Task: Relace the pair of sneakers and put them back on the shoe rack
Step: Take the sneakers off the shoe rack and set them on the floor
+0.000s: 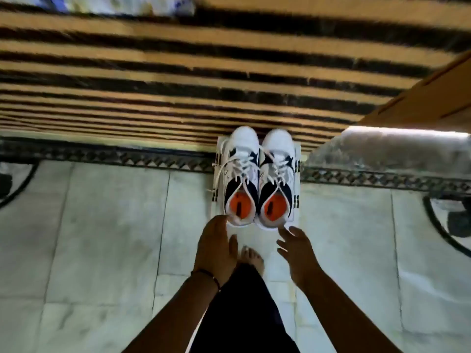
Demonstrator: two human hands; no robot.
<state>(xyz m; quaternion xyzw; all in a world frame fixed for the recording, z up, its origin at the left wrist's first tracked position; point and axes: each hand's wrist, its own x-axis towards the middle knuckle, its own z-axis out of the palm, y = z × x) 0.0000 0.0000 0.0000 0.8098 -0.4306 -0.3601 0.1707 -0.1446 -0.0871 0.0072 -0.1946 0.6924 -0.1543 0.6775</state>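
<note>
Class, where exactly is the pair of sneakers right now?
In the head view, the pair of sneakers sits centre frame on a white rack, toes toward the striped rug, heels just beyond both hands.

striped rug (178,80) | patterned border strip (114,156) | pale floor tiles (102,238) | wooden furniture (433,98)

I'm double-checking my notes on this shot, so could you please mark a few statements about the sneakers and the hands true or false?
1. The two sneakers stand side by side, toes pointing away from the person. True.
2. Their insoles are green. False: they are orange.
3. The left hand is at the heel of the left-side sneaker. True.
4. The right hand is clenched in a fist. False: its fingers are spread.
5. The person wears black shoes. False: a bare foot shows.
</note>
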